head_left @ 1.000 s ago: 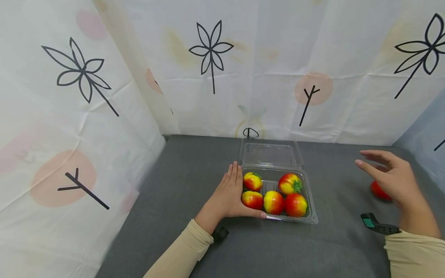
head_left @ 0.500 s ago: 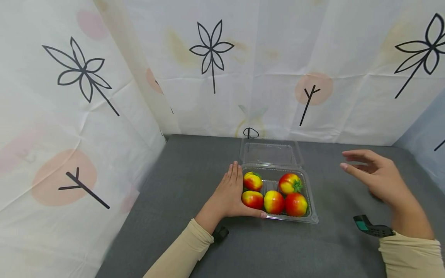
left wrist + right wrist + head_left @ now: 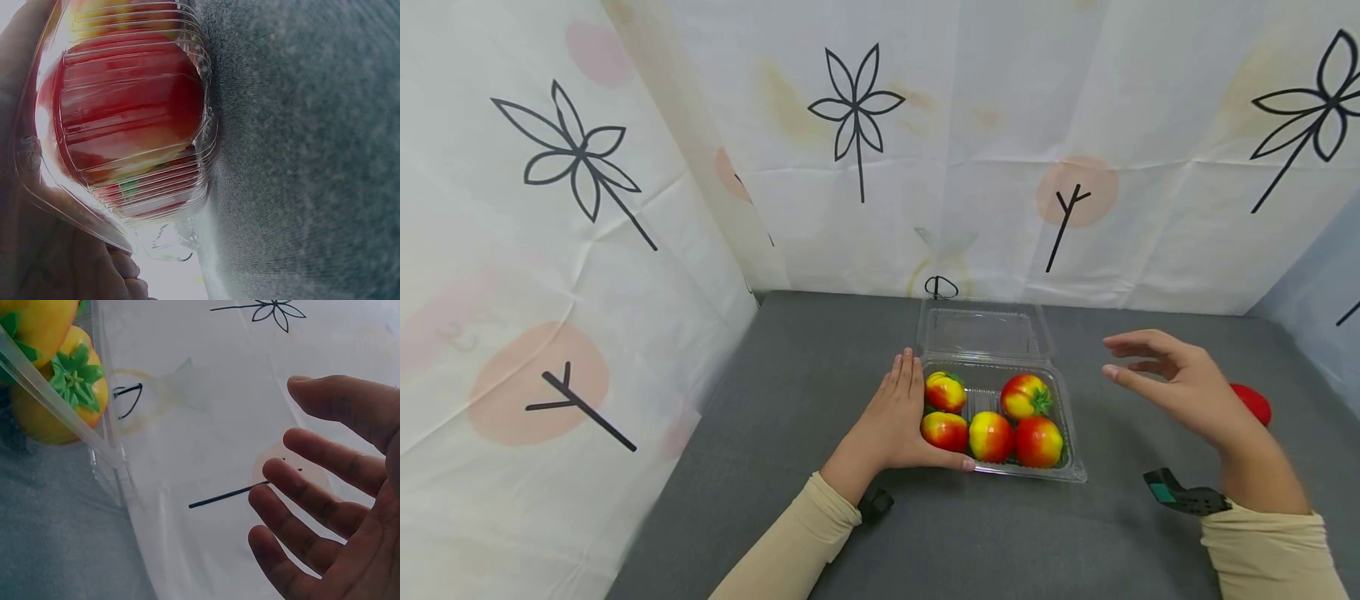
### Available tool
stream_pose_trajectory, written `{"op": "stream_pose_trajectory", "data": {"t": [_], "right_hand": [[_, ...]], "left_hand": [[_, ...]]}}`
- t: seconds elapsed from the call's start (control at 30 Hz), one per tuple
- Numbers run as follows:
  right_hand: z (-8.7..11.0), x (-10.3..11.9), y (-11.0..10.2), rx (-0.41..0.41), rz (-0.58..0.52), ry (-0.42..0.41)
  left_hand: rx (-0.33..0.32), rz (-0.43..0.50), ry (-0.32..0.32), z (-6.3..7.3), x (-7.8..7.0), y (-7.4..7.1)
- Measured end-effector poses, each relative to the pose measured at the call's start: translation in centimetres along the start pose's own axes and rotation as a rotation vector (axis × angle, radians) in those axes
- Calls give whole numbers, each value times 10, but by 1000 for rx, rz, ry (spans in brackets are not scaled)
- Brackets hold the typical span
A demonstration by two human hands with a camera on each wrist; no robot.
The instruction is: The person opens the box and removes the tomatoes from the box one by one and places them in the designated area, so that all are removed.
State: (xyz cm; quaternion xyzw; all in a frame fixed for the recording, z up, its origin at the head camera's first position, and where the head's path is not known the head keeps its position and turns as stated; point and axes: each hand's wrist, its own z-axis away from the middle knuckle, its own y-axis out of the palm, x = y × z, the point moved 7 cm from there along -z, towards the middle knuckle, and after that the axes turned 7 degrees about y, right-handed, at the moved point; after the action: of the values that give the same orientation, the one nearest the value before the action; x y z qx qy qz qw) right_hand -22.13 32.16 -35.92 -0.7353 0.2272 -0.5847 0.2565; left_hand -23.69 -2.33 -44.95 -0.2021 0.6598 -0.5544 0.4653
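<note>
My left hand [image 3: 891, 425] rests against the left side of a clear plastic clamshell box [image 3: 1077, 450], fingers straight and thumb along its front edge. Several red-and-yellow fruits that look like tomatoes sit inside, one [image 3: 1026, 397] with green sepals at the back right. The left wrist view shows a fruit [image 3: 134, 100] through the ribbed wall. To the right of the box, my right hand [image 3: 1187, 390] hovers above the table, holding nothing, its fingers loosely bent and apart from the thumb. In the right wrist view, a fruit with green sepals [image 3: 44, 422] shows beyond the box's edge.
Behind the box, its clear lid [image 3: 985, 332] lies folded back on the grey table [image 3: 820, 358]. A red rounded object [image 3: 1253, 403] lies at the right, partly hidden by my right wrist. White patterned cloth [image 3: 985, 167] hangs at the back and left.
My right hand has moved left, away from the red object and towards the box, with its fingers still loosely bent. My left hand and the box stay where they were.
</note>
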Motion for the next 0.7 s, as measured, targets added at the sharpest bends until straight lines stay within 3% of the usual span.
{"op": "stream_pose_trajectory", "data": {"t": [0.4,0.7], "right_hand": [[-2,20,34,168,58,-102],[-1,25,56,292,82,-126]], "left_hand": [[-2,-5,0,0,0,0],[-4,-7,2,-1,0,1]]}}
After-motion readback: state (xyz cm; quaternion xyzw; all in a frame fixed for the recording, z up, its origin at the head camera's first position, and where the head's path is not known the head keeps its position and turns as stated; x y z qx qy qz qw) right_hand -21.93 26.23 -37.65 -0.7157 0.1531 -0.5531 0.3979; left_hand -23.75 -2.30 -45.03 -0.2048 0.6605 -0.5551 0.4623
